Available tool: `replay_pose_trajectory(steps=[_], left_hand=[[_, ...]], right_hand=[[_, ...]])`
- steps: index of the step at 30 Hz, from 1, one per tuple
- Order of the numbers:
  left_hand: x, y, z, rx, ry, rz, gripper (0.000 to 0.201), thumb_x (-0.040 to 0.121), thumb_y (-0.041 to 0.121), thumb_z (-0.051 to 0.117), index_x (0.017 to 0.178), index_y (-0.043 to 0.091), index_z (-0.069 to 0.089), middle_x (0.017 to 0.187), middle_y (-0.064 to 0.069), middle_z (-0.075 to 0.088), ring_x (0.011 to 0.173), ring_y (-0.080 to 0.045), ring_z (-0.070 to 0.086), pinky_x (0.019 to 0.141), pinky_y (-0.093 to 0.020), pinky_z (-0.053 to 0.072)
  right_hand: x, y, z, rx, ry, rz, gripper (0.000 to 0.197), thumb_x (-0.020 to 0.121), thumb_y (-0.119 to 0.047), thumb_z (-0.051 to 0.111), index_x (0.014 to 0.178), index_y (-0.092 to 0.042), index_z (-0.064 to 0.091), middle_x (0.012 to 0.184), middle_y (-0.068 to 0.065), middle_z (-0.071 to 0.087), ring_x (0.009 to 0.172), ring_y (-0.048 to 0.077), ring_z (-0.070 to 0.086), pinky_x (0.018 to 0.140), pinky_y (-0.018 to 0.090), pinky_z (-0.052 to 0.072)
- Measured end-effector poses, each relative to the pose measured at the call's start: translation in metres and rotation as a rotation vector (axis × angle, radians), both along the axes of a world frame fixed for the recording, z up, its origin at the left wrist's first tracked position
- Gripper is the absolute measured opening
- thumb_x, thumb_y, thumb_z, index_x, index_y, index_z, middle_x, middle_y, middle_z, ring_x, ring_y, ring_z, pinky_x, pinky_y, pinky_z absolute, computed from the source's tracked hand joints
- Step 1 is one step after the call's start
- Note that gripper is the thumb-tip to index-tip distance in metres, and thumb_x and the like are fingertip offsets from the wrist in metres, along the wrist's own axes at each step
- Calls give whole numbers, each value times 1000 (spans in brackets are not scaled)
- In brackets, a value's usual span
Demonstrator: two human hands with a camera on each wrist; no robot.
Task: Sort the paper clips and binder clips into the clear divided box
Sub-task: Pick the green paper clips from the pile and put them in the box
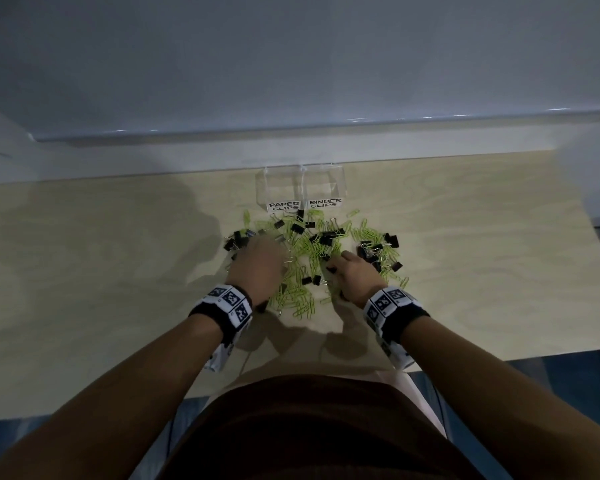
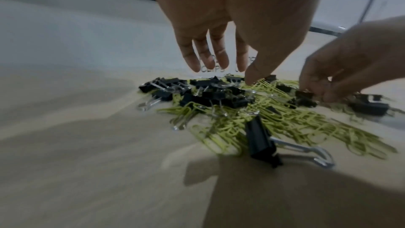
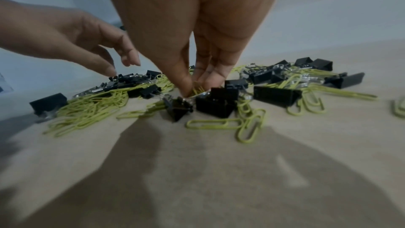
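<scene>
Lime-green paper clips (image 1: 303, 251) and black binder clips (image 1: 326, 239) lie mixed in a pile on the wooden table. Behind the pile stands the clear divided box (image 1: 300, 187), labelled PAPER CLIPS on the left and BINDER CLIPS on the right; both compartments look empty. My left hand (image 2: 225, 73) hovers over the pile's left side with fingers straight and spread, holding nothing. My right hand (image 3: 194, 89) reaches down into the pile's middle, its thumb and fingers pinching the wire handle of a small binder clip (image 3: 178, 108), with a few green paper clips caught between the fingertips.
More binder clips (image 3: 277, 95) and loose paper clips (image 3: 247, 126) lie around my right hand. One large binder clip (image 2: 262, 140) lies at the pile's near edge. A grey wall ledge (image 1: 326, 128) runs behind the box. The table's front edge (image 1: 465, 355) is near my body.
</scene>
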State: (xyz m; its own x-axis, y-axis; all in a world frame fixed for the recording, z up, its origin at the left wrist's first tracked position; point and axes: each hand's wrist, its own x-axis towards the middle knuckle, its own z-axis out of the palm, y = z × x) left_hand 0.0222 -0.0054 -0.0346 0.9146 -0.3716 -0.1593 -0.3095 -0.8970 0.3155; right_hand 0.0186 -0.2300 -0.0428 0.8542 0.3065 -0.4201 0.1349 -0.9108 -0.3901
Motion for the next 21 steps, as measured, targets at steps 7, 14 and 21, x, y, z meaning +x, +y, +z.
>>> replay_pose_trajectory(steps=[7, 14, 21], left_hand=[[-12, -54, -1, 2, 183, -98, 29, 89, 25, 58, 115, 12, 56, 117, -3, 50, 109, -22, 50, 90, -35, 49], [-8, -54, -2, -113, 250, -1, 17, 92, 18, 51, 107, 12, 56, 112, -4, 52, 96, -23, 55, 82, -36, 51], [-3, -8, 4, -150, 71, 118, 14, 95, 13, 47, 108, 13, 49, 113, -4, 53, 94, -13, 46, 84, -25, 43]], right_hand=[[-3, 6, 1, -60, -26, -17, 32, 90, -22, 48, 122, -19, 49, 115, 11, 49, 107, 32, 49, 84, 48, 50], [1, 6, -1, -133, -26, 38, 29, 85, -10, 56, 114, -17, 56, 114, 11, 49, 110, 32, 46, 88, 45, 50], [-4, -20, 0, 34, -222, -166, 14, 78, 6, 54, 83, -5, 60, 87, 8, 57, 75, 25, 55, 68, 42, 54]])
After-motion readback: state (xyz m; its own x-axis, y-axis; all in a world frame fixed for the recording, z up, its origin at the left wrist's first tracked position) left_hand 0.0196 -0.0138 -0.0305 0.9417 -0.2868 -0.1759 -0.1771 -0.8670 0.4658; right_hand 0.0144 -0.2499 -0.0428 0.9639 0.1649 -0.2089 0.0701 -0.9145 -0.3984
